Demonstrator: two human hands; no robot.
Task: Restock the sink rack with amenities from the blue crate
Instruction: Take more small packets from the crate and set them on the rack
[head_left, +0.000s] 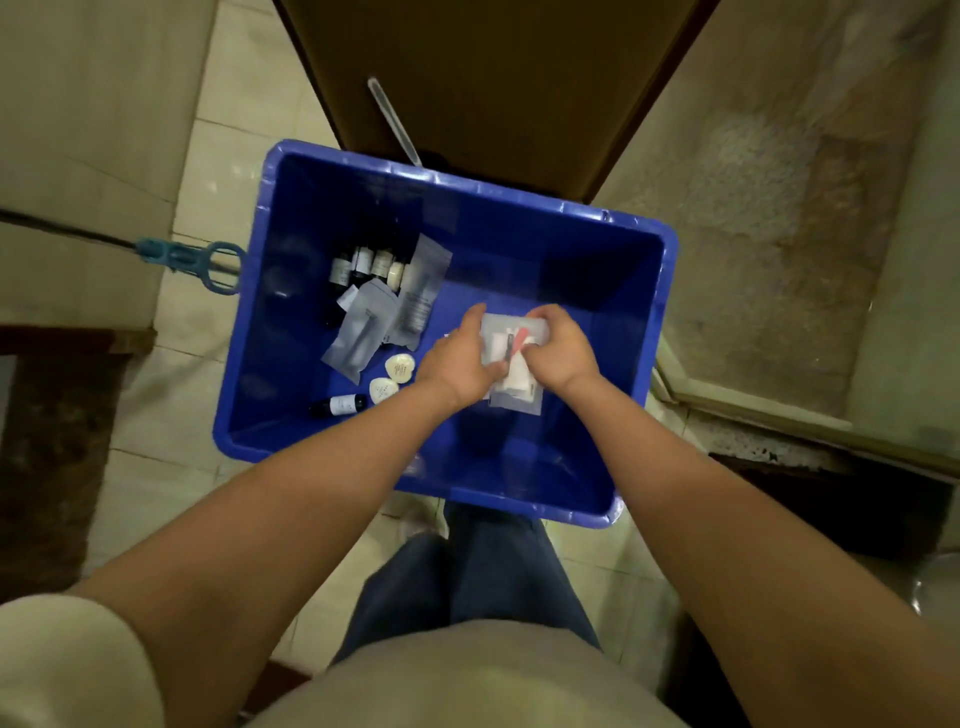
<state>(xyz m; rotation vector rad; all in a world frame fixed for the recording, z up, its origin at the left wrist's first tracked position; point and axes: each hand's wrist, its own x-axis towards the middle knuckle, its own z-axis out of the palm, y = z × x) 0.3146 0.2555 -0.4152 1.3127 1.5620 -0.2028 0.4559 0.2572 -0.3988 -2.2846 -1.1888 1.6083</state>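
Both hands work inside the blue crate (670, 291), which fills the centre of the frame. The left hand (460, 358) has its fingers curled together round the left edge of a small stack of clear packets (514, 382). The right hand (558, 348) curls its fingers over the stack's upper right corner, so both hands grip the same stack. Something red and something dark show through the top packet, and white contents lie below; no print on them can be read.

In the crate's upper left stand small dark bottles (358, 267) with white labels, the writing too small to read. Just below them lie grey sachets (363, 332) bearing faint, illegible print. Nearer the lower left are two white heart-shaped soaps (397, 366) with tiny marks, and one dark bottle on its side (340, 405), its label also unreadable.

A blue mop clamp (192, 262) lies on the tiled floor just left of the crate.
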